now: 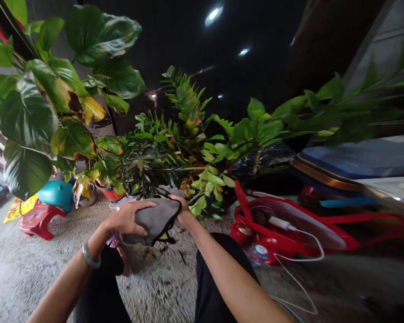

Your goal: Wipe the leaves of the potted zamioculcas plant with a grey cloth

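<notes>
A grey cloth item with black edging [156, 219] is held between both my hands, low in front of the plants. My left hand [129, 219] grips its left side, with the thumb and fingers spread over the grey surface. At its upper right edge, my right hand [181, 211] pinches the dark border; part of those fingers is hidden behind it. A bit of yellow-green shows under the item's lower right edge. A bracelet [91, 256] circles my left wrist.
Leafy plants [188, 134] spread across the back. On the left are a red stool [42, 220] and a teal container [55, 196]. On the right, a red bag [289, 233] holds a white charger with a trailing cable [318, 258]; a bottle [258, 253] lies beside it.
</notes>
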`<action>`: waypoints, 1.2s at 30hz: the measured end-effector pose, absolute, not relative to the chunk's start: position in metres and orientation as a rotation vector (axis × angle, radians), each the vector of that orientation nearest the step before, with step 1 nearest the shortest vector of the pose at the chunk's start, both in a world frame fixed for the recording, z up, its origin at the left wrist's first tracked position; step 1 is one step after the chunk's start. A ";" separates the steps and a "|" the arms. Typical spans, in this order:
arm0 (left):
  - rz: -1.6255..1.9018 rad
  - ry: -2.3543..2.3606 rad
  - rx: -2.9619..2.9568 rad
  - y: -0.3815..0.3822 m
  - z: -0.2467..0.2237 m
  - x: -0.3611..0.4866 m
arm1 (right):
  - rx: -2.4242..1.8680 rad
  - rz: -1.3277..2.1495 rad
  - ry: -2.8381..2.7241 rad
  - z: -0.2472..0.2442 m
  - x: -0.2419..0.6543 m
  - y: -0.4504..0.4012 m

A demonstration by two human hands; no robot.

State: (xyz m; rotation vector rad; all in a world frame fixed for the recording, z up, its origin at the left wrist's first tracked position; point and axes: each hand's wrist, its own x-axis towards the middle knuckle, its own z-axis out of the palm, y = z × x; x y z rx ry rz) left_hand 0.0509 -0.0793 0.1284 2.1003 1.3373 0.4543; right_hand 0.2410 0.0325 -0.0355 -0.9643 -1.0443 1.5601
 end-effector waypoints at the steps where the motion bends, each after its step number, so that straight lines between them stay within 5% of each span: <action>1: 0.523 1.335 2.088 -0.085 0.133 0.046 | -0.957 1.570 -1.044 -0.035 0.241 0.032; 7: 1.305 1.728 1.840 -0.071 0.150 0.023 | -0.963 1.583 -1.057 -0.027 0.237 0.029; 14: 0.781 1.716 1.790 -0.106 0.077 0.018 | -1.083 1.630 -0.863 -0.024 0.237 0.030; 23: 1.538 1.858 1.748 -0.061 0.145 0.028 | -1.047 1.625 -0.869 -0.025 0.235 0.028; 31: 0.907 1.697 1.821 -0.110 0.059 0.053 | -0.859 1.739 -0.757 -0.026 0.244 0.028; 36: 1.275 1.789 1.754 -0.097 0.097 0.043 | -0.879 1.725 -0.656 -0.028 0.245 0.031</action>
